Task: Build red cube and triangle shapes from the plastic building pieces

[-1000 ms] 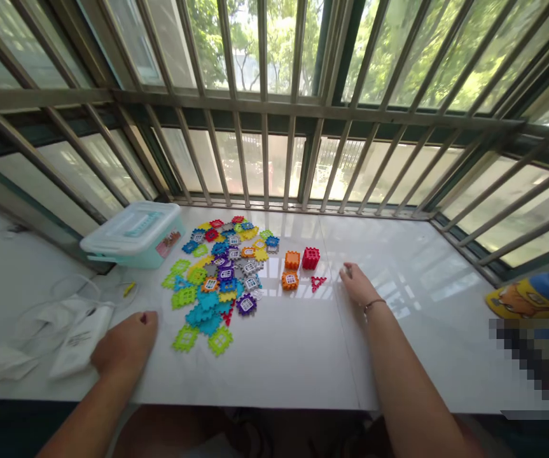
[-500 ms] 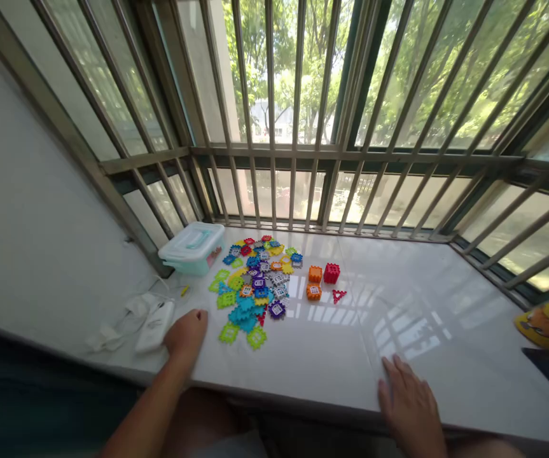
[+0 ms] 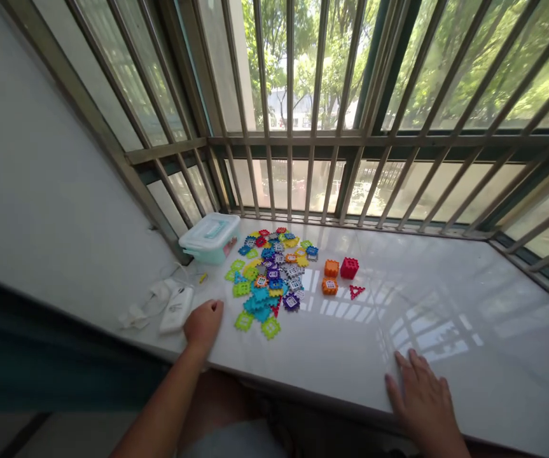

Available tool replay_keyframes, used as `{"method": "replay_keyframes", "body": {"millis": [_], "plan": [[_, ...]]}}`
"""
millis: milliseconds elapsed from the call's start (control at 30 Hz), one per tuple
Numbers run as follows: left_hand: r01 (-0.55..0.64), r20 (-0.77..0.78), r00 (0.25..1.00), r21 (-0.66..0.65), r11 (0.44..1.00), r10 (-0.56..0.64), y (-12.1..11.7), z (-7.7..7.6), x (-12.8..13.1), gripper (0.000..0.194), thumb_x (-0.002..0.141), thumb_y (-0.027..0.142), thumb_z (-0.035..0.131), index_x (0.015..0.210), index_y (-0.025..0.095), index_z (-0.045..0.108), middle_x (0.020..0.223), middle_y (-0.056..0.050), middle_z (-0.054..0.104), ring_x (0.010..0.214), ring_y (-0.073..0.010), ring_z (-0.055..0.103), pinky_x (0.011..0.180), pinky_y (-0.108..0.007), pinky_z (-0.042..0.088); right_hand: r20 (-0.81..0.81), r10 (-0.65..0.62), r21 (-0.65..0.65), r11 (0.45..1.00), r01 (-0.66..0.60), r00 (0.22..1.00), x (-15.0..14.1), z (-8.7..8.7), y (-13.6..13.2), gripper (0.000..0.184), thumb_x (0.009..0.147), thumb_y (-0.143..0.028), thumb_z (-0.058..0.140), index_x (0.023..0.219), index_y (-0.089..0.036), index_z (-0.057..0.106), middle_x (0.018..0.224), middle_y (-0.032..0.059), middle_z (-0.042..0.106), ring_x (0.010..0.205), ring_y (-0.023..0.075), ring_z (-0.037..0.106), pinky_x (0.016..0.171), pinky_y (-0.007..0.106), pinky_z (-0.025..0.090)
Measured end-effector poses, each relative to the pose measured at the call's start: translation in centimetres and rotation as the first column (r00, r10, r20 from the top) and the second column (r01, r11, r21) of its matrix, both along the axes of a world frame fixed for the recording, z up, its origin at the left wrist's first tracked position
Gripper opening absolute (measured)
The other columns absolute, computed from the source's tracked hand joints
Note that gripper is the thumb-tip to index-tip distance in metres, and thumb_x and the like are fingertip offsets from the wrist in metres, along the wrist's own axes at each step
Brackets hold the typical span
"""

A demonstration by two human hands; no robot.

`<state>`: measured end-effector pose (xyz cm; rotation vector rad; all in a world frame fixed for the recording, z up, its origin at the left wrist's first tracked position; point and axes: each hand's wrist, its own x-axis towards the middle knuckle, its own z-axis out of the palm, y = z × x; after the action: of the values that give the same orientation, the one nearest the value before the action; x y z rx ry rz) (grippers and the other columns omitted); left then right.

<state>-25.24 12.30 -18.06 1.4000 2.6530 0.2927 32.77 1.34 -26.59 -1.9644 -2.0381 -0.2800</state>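
Observation:
My left hand [image 3: 204,323] rests as a fist on the white sill, beside a white power strip and left of the plastic pieces; nothing shows in its fingers. Palm down near the front edge lies my right hand [image 3: 422,394], fingers spread, touching only the sill. Between them, farther back, is a loose pile of colourful interlocking plastic tiles [image 3: 259,299]. To its right stand a red cube [image 3: 349,268] and two orange blocks, one behind [image 3: 331,268] and one in front [image 3: 330,286]. A red triangular piece [image 3: 357,292] lies in front of the red cube.
A clear-lidded, pale turquoise box [image 3: 210,238] stands at the back left corner. The power strip [image 3: 177,310] and its cables lie by the left wall. Metal window bars [image 3: 312,140] rise behind the sill [image 3: 331,356]. A dark curtain [image 3: 40,343] hangs at lower left.
The camera view has swung left, so the sill and its objects appear farther right. The fist stays beside the power strip. My right hand remains flat, its fingers a little more spread.

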Motion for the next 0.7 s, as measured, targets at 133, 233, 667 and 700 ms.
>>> {"method": "replay_keyframes", "body": {"millis": [133,233,667,700], "plan": [[0.004,0.021,1.0,-0.01,1.0,-0.004,-0.4,-0.9,-0.7,0.053,0.106,0.057,0.038,0.08,0.026,0.072,0.089,-0.012,0.077,0.08,-0.0302,0.066,0.063,-0.035,0.027,-0.008,0.189,0.037,0.981,-0.188,0.982,-2.3,0.1,1.1,0.055,0.109,-0.051,0.047,0.155,-0.024,0.058,0.171,0.0168,0.051,0.157,0.0405,0.05,0.126,0.07,0.037],[0.061,0.047,0.997,-0.038,0.997,-0.059,-1.9,-1.8,-0.7,0.054,0.107,0.057,0.038,0.075,0.026,0.068,0.084,-0.009,0.076,0.076,-0.0277,0.063,0.063,-0.035,0.025,0.063,0.423,-0.034,0.906,-0.421,0.904,-4.0,1.4,1.1,0.063,0.106,-0.053,0.057,0.165,-0.031,0.05,0.175,0.0099,0.048,0.157,0.0355,0.052,0.128,0.06,0.038],[0.081,0.104,0.99,0.089,0.993,-0.09,-1.2,-0.3,0.4,0.045,0.103,0.051,0.048,0.072,0.024,0.065,0.074,-0.006,0.069,0.069,-0.0235,0.056,0.063,-0.033,0.027,-0.065,0.448,-0.117,0.884,-0.453,0.892,-6.7,4.2,2.7,0.055,0.11,-0.053,0.054,0.162,-0.033,0.056,0.174,0.0072,0.05,0.158,0.032,0.05,0.129,0.06,0.038],[0.052,0.119,0.99,0.188,0.981,-0.076,-1.9,-0.4,0.9,0.046,0.105,0.051,0.045,0.072,0.024,0.062,0.071,-0.005,0.066,0.068,-0.0223,0.055,0.063,-0.032,0.029,-0.078,0.421,-0.108,0.898,-0.427,0.904,-7.0,4.1,2.6,0.052,0.11,-0.051,0.053,0.159,-0.032,0.058,0.173,0.0075,0.052,0.158,0.0322,0.05,0.129,0.06,0.038]]}}
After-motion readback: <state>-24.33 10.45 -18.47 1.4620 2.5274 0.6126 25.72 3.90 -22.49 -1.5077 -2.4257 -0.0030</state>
